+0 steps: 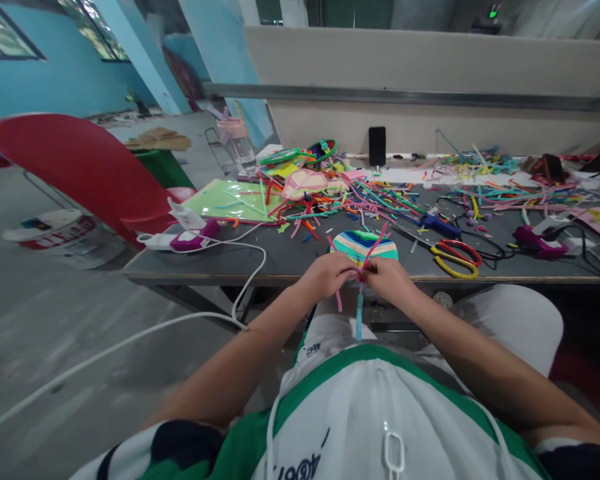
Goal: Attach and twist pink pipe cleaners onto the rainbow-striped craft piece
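Some pink strips (thin, splayed) pinched by left hand and right hand; light-blue strip hangs below.

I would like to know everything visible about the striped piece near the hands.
The striped piece looks flat and rounded, banded in teal, green, blue, white and cream. It shows by the near edge of the table, just beyond the left hand and right hand, which partly hide it. A pink strip crosses before it. Material and contacts are unclear.

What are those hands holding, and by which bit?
The left hand and right hand pinch pink strips; ends poke out, the held part is hidden. Any hold on the striped disc is unclear.
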`<state>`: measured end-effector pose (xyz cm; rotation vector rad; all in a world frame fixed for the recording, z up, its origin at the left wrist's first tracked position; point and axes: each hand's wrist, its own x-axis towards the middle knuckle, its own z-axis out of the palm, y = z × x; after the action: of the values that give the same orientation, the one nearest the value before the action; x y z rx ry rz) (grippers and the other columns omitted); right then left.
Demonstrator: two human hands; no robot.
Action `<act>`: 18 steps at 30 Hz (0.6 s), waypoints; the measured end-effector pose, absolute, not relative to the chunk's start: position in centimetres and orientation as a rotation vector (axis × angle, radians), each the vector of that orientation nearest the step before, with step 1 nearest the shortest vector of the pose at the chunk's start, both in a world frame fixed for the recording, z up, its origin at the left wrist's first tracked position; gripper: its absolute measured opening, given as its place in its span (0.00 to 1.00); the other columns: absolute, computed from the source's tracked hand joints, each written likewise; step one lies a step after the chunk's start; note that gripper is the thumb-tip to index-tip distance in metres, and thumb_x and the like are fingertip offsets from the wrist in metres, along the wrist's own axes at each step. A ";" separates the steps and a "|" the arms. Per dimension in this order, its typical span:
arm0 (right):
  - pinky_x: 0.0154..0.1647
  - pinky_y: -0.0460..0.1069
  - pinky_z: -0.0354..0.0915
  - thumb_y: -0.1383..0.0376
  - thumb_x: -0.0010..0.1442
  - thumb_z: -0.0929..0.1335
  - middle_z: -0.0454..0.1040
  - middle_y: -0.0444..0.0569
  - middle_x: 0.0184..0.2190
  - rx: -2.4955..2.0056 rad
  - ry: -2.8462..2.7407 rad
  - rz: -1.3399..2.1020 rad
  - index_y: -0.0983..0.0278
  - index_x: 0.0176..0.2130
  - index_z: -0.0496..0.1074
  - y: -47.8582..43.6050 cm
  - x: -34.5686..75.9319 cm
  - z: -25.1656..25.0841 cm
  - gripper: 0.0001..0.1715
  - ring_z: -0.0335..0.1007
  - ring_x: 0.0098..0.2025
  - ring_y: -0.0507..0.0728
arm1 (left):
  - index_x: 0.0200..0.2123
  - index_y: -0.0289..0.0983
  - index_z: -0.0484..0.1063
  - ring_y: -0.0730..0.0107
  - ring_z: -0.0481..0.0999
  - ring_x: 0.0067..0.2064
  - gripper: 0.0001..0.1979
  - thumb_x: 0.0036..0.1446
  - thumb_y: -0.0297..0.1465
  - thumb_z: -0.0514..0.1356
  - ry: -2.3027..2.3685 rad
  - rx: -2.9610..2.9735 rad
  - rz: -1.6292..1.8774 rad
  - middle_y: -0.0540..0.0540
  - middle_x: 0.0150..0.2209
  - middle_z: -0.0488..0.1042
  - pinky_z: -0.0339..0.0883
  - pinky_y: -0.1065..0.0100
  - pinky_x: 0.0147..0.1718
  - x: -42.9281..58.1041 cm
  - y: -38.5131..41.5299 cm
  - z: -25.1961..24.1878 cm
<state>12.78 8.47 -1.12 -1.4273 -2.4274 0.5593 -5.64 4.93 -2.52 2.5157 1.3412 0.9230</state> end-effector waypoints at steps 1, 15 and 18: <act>0.26 0.46 0.50 0.57 0.58 0.63 0.77 0.48 0.31 -1.435 -2.418 0.558 0.62 0.32 0.75 8.5 12.8 -1.1 0.14 0.69 0.32 0.54 | 0.38 0.35 0.76 0.64 0.76 0.42 0.09 0.58 0.30 0.57 1.347 2.465 0.988 0.41 0.38 0.79 0.67 0.65 0.44 -5.8 4.7 -2.7; 0.31 0.49 0.59 0.63 0.57 0.60 0.78 0.53 0.37 -1.597 -2.553 0.227 0.62 0.37 0.72 8.4 12.1 -1.1 0.13 0.74 0.38 0.62 | 0.36 0.37 0.76 0.65 0.76 0.39 0.08 0.56 0.27 0.57 1.555 2.502 0.858 0.46 0.34 0.80 0.64 0.67 0.39 -6.5 3.3 -4.1; 0.32 0.50 0.60 0.63 0.57 0.60 0.78 0.54 0.37 -1.610 -2.564 0.194 0.63 0.37 0.72 8.3 11.9 -1.2 0.13 0.74 0.39 0.63 | 0.36 0.37 0.76 0.65 0.76 0.39 0.08 0.56 0.27 0.56 1.537 2.546 0.817 0.45 0.36 0.79 0.64 0.66 0.41 -6.6 3.1 -4.2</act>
<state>11.95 8.29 -1.19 -1.6098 -2.5640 0.1944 -6.56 3.12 -4.16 2.5464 1.5367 0.8166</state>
